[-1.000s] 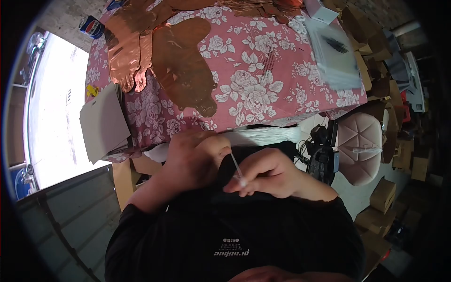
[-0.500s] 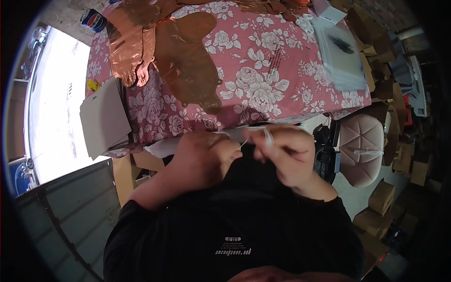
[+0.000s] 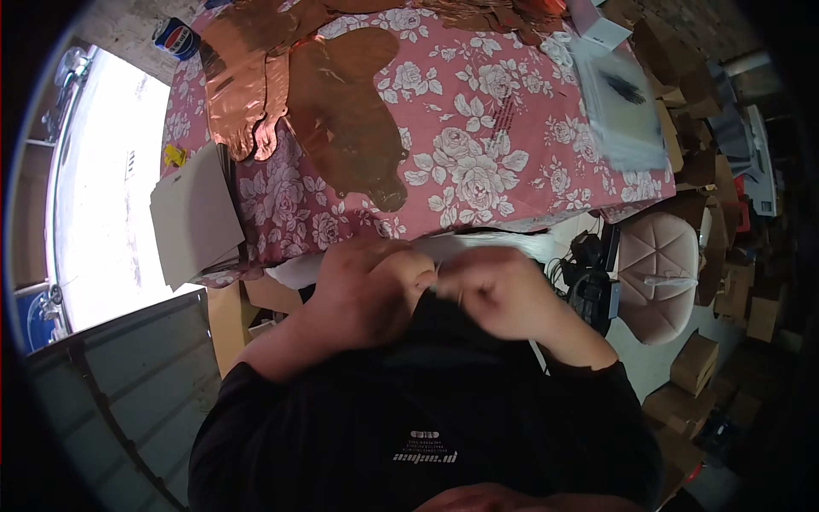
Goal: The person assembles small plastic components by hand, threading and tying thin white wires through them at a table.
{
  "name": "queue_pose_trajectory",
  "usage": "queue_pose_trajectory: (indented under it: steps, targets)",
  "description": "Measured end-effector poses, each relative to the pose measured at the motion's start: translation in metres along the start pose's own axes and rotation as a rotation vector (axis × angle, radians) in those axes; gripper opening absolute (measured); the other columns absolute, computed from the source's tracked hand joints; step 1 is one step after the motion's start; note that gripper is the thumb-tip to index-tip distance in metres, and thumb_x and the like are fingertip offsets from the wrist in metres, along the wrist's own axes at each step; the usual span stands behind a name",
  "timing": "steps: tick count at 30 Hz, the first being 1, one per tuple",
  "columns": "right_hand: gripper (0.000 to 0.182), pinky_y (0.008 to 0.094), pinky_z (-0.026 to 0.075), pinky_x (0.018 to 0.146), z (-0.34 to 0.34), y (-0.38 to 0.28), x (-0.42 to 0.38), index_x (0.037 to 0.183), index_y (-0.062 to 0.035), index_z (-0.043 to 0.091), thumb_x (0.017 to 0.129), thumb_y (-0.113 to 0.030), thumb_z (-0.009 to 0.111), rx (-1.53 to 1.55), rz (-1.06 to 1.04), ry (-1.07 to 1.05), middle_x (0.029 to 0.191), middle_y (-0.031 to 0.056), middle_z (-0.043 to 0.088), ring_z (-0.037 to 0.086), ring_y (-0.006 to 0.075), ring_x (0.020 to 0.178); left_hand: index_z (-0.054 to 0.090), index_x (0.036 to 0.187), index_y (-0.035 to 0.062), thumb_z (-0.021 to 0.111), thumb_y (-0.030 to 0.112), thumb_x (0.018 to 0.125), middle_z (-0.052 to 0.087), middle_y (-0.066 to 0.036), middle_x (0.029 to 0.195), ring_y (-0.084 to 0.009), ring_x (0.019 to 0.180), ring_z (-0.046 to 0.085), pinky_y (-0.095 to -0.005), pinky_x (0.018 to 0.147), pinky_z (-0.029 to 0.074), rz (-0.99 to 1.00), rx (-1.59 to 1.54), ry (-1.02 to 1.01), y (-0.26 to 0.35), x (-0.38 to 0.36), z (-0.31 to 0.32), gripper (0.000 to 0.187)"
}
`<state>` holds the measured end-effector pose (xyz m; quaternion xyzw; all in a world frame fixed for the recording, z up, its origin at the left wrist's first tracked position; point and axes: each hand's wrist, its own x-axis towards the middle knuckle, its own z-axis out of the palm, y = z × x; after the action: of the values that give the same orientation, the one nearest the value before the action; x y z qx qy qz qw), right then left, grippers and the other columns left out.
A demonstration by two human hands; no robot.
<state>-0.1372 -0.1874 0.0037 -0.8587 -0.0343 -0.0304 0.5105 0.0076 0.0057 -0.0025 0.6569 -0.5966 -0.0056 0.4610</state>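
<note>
My left hand (image 3: pixel 371 286) is closed in front of my chest, its thumb bent against the curled fingers. Close against it is my right hand (image 3: pixel 495 294), also closed and smeared by motion, fingertips meeting the left thumb. A thin white string ran between both hands a moment ago; only a small pale bit shows at the fingertips now. Behind the hands, a bundle of white strands (image 3: pixel 486 244) lies along the table's near edge. Flat copper-coloured foil balloons (image 3: pixel 345 119) lie on the table beyond.
A pink flowered tablecloth (image 3: pixel 529 183) covers the table. Grey-white card sheets (image 3: pixel 194 224) sit at its left corner, a blue can (image 3: pixel 177 39) farther back. Clear plastic bags (image 3: pixel 627 128) lie at right. A padded chair (image 3: pixel 657 277) and cardboard boxes (image 3: pixel 694 361) stand beyond.
My right hand has come in toward the left and turned downward, closing the gap between them. The white string and the loop at the right fingers are mostly hidden now.
</note>
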Motion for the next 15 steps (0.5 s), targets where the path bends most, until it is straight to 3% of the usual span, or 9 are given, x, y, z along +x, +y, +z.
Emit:
queue_pose_trajectory:
  steps: [2, 3, 5, 7, 9, 10, 13, 14, 15]
  targets:
    - [0.017, 0.0354, 0.060, 0.073, 0.003, -0.012, -0.007, 0.101, -0.0023, 0.079, 0.090, 0.009, 0.074, 0.568, 0.077, -0.257, 0.092, 0.0112, 0.079, 0.076, 0.0227, 0.078, 0.064, 0.097, 0.0057, 0.080, 0.007, 0.085, 0.064, -0.011, 0.077, -0.0327, 0.064, 0.066, -0.0433, 0.055, 0.051, -0.016, -0.025, -0.018, -0.005, -0.002, 0.001, 0.020]
    - [0.007, 0.0348, 0.061, 0.071, 0.001, -0.023, -0.009, 0.101, 0.0002, 0.080, 0.095, 0.003, 0.076, 0.783, 0.060, -0.197, 0.090, 0.0135, 0.079, 0.075, 0.0222, 0.073, 0.064, 0.097, 0.0058, 0.080, 0.008, 0.084, 0.064, -0.011, 0.077, -0.0328, 0.064, 0.066, -0.0434, 0.055, 0.051, -0.027, -0.053, -0.035, -0.006, -0.002, 0.003, 0.020]
    - [0.009, 0.0337, 0.062, 0.071, 0.000, -0.016, -0.017, 0.103, 0.0037, 0.079, 0.100, -0.004, 0.075, 0.789, -0.091, 0.058, 0.094, 0.0164, 0.080, 0.076, 0.0225, 0.075, 0.064, 0.097, 0.0058, 0.081, 0.007, 0.083, 0.064, -0.010, 0.076, -0.0330, 0.064, 0.066, -0.0433, 0.055, 0.051, -0.029, -0.050, -0.082, -0.002, 0.000, 0.007, 0.021]
    - [0.010, 0.0357, 0.061, 0.074, -0.003, -0.022, -0.007, 0.104, 0.0040, 0.078, 0.101, -0.001, 0.069, 0.407, -0.032, 0.396, 0.104, 0.0166, 0.081, 0.076, 0.0240, 0.079, 0.064, 0.096, 0.0060, 0.080, 0.007, 0.083, 0.064, -0.010, 0.076, -0.0329, 0.063, 0.066, -0.0431, 0.055, 0.051, 0.020, -0.033, -0.032, 0.003, -0.001, 0.012, 0.021]
    - [0.013, 0.0362, 0.059, 0.076, -0.003, -0.006, 0.007, 0.104, 0.0009, 0.079, 0.097, 0.004, 0.069, -0.128, -0.106, 0.440, 0.100, 0.0130, 0.080, 0.075, 0.0250, 0.082, 0.064, 0.095, 0.0062, 0.081, 0.007, 0.083, 0.064, -0.010, 0.076, -0.0326, 0.063, 0.066, -0.0428, 0.054, 0.051, 0.011, -0.061, 0.017, 0.004, -0.001, 0.010, 0.021]
    - [0.019, 0.0359, 0.058, 0.078, -0.002, 0.003, 0.000, 0.106, -0.0018, 0.080, 0.092, 0.005, 0.070, -0.137, -0.045, 0.248, 0.096, 0.0109, 0.079, 0.075, 0.0261, 0.085, 0.064, 0.095, 0.0063, 0.081, 0.006, 0.083, 0.065, -0.010, 0.076, -0.0327, 0.063, 0.066, -0.0426, 0.055, 0.051, 0.015, -0.015, 0.020, 0.004, 0.001, 0.005, 0.021]
    - [0.017, 0.0344, 0.058, 0.072, 0.003, -0.016, -0.009, 0.105, -0.0002, 0.081, 0.094, 0.007, 0.071, 0.579, 0.113, -0.190, 0.096, 0.0113, 0.079, 0.075, 0.0217, 0.080, 0.064, 0.095, 0.0064, 0.081, 0.006, 0.083, 0.065, -0.010, 0.077, -0.0325, 0.064, 0.066, -0.0424, 0.055, 0.052, -0.009, 0.002, -0.016, -0.001, -0.001, 0.000, 0.021]
    - [0.016, 0.0310, 0.058, 0.068, 0.003, -0.018, -0.015, 0.107, 0.0014, 0.081, 0.098, 0.006, 0.069, 0.819, 0.081, -0.180, 0.102, 0.0148, 0.081, 0.074, 0.0189, 0.079, 0.064, 0.095, 0.0064, 0.081, 0.007, 0.083, 0.065, -0.009, 0.077, -0.0323, 0.064, 0.067, -0.0423, 0.055, 0.052, -0.032, -0.030, -0.054, -0.003, -0.002, 0.001, 0.021]
    - [0.016, 0.0310, 0.058, 0.068, 0.001, -0.017, -0.017, 0.107, 0.0014, 0.081, 0.098, 0.006, 0.069, 0.819, 0.082, -0.179, 0.102, 0.0148, 0.081, 0.074, 0.0189, 0.079, 0.064, 0.095, 0.0064, 0.081, 0.007, 0.083, 0.065, -0.009, 0.077, -0.0323, 0.064, 0.067, -0.0423, 0.055, 0.052, -0.032, -0.031, -0.055, -0.003, -0.003, 0.004, 0.021]
